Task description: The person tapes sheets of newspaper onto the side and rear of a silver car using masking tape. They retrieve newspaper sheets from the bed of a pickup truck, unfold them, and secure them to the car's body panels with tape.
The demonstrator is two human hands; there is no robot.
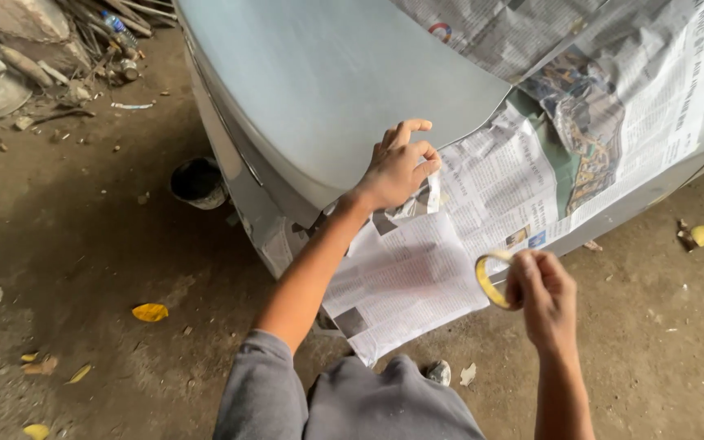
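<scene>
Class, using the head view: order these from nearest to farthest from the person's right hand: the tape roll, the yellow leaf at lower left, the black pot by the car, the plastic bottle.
1. tape roll, held in the right hand
2. black pot, left, under the car's edge
3. yellow leaf, lower left on the ground; close to the pot's rank
4. plastic bottle, top left among debris

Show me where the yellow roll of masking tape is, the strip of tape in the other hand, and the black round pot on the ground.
Yellow roll of masking tape (489,281): head view, on its left rim.
White strip of tape (433,193): head view, mid-strip below the left hand's fingers.
Black round pot (197,181): head view, on its dark top.
</scene>
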